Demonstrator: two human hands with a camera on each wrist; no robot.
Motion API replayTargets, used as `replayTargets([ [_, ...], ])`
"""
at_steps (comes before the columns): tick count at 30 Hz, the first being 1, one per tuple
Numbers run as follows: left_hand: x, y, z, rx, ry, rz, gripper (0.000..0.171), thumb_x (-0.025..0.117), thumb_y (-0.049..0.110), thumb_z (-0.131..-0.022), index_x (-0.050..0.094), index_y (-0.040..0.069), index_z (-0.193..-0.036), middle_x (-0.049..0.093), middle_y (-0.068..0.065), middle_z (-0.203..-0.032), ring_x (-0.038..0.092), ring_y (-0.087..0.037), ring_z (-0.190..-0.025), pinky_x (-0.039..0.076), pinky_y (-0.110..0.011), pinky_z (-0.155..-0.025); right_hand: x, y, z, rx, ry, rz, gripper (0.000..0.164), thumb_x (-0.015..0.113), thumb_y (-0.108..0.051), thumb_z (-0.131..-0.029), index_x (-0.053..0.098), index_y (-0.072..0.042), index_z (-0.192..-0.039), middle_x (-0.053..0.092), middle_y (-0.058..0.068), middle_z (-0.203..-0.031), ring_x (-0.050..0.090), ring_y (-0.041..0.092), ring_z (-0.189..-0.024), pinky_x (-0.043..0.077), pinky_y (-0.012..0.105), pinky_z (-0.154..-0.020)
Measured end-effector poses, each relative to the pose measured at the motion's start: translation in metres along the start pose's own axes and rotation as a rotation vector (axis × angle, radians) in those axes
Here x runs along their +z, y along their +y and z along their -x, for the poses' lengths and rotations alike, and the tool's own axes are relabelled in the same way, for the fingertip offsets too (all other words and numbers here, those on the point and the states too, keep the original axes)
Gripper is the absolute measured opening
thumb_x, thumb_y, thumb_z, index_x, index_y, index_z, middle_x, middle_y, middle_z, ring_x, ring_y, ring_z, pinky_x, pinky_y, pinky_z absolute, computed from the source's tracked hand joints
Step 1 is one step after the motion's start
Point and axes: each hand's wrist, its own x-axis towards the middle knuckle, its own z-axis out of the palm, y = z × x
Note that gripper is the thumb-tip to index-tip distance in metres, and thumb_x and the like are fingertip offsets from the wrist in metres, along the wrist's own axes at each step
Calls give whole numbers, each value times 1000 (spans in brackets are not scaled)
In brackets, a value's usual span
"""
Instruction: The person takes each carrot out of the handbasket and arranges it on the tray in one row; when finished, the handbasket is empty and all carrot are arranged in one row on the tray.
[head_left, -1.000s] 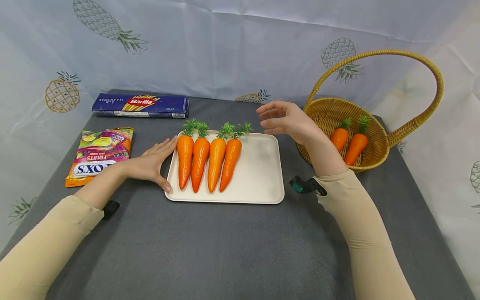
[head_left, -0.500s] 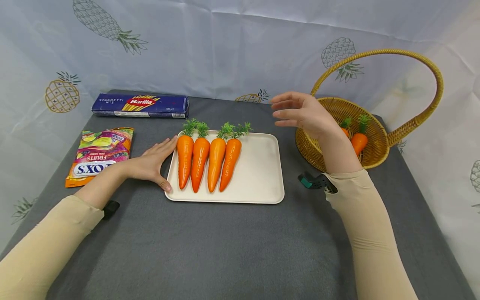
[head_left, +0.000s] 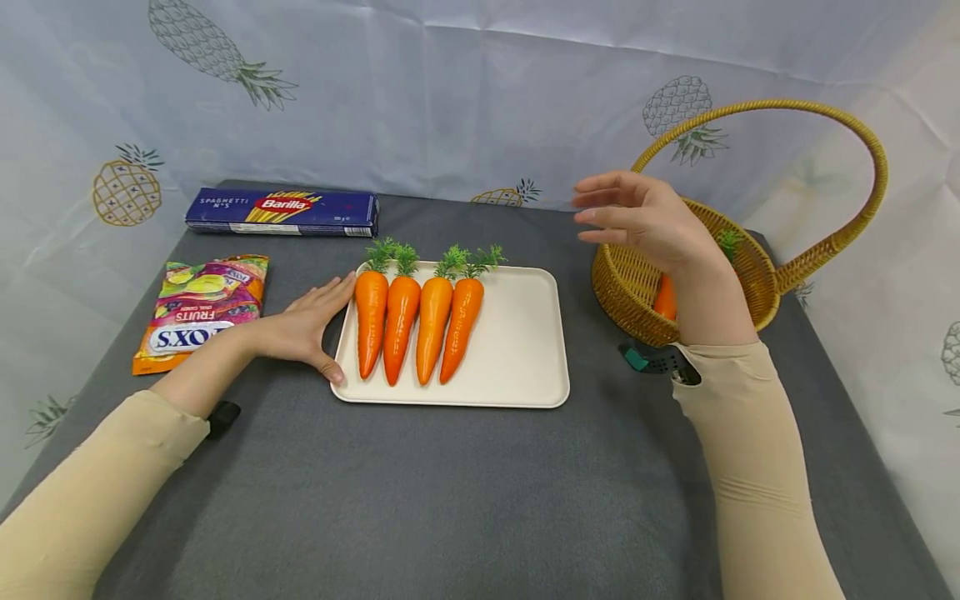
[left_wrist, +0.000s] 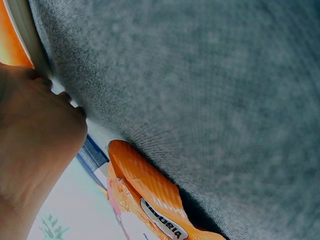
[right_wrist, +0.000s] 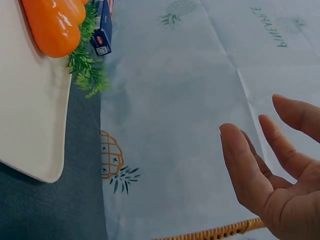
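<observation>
In the head view, my left hand (head_left: 303, 329) rests with spread fingers against the left edge of a cream tray (head_left: 521, 342). Several orange carrots (head_left: 432, 329) with green tops lie side by side on the tray's left half. My right hand (head_left: 652, 217) is raised in front of a wicker basket (head_left: 630, 310), its fingers loosely bent and nothing between them. It hides part of the basket, where an orange carrot (head_left: 665, 300) shows beside the wrist. The right wrist view shows the same hand (right_wrist: 280, 175) with thumb and fingers apart.
A blue spaghetti box (head_left: 281, 212) lies at the back left. In front of it is a Fox's candy bag (head_left: 202, 304), close to the left forearm. The basket's tall handle (head_left: 787, 106) arches above the right side. A pineapple-print curtain (head_left: 450, 100) hangs behind the table.
My right hand has moved right and slightly up, from near the tray's back right corner to in front of the basket, covering more of it. The left hand and tray have stayed put.
</observation>
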Motion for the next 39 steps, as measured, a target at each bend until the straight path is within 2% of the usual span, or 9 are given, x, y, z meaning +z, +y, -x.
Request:
replayTargets([
  [8,-1,1,1,-1,1,5,146,92,47,-60,-8,8,-159,-9,-18,-168,-10,-45,-154,-6,-69,-120,-20,-1,9,-53,-6,-80,39,65,-2,-92,57,-3,-130,63,5,-121,68,17,-102,60,27,-86],
  [14,-1,2,1,-4,-13,5,146,91,48,-61,-9,9,-159,-9,-18,-167,-10,-46,-154,-5,-70,-119,-37,3,16,-61,5,-164,38,64,2,-92,58,-2,-129,66,5,-117,71,18,-100,61,30,-85],
  [19,-1,0,1,-8,-11,7,146,91,49,-61,-10,10,-159,-10,-17,-168,-11,-45,-154,-6,-70,-119,-56,9,19,-58,-26,-203,35,58,5,-94,58,-1,-129,69,6,-115,72,20,-100,61,30,-85],
  [23,0,0,1,-8,-11,7,146,90,49,-61,-10,10,-159,-10,-17,-168,-11,-45,-154,-7,-70,-119,-70,13,20,-25,-39,-218,35,54,5,-96,58,-4,-130,70,5,-115,72,18,-100,60,29,-86],
  [32,0,0,1,12,7,-11,147,92,48,-59,-8,9,-159,-9,-19,-167,-9,-47,-153,-4,-71,-119,-106,23,20,83,20,-258,33,54,1,-98,58,-10,-129,71,2,-113,73,19,-97,61,31,-82],
  [39,0,1,0,6,4,-10,146,92,48,-59,-7,9,-159,-9,-17,-168,-9,-46,-154,-4,-71,-119,-137,32,18,149,28,-287,30,49,0,-101,60,-13,-125,71,1,-112,73,19,-97,61,32,-82],
])
